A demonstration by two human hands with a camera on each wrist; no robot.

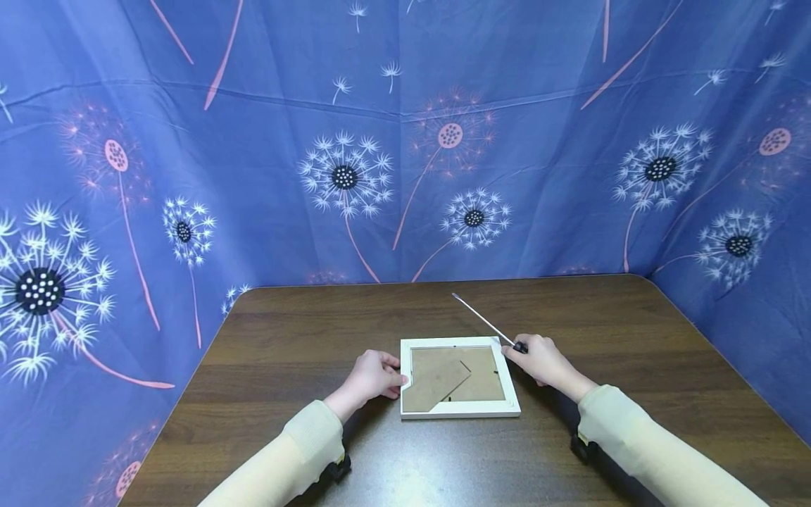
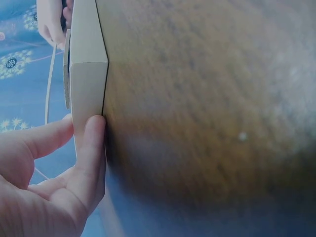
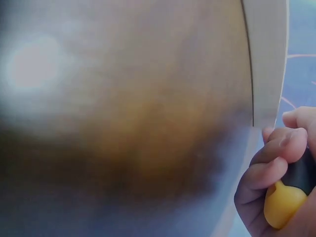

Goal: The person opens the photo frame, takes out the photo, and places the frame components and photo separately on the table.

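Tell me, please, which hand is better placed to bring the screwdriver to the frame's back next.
Right, most likely: the right hand grips the screwdriver beside the white frame, while the left hand holds the frame's left edge.

Looks like a draped-off workspace | has blue dandelion-print cloth (image 1: 272, 176) behind and beside a wood-grain table (image 1: 298, 331) | cannot tell home from studio

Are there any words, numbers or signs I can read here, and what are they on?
None can be read.
White picture frame: a faint mark at its near right corner, too small to read.
Screwdriver handle: no lettering shows.
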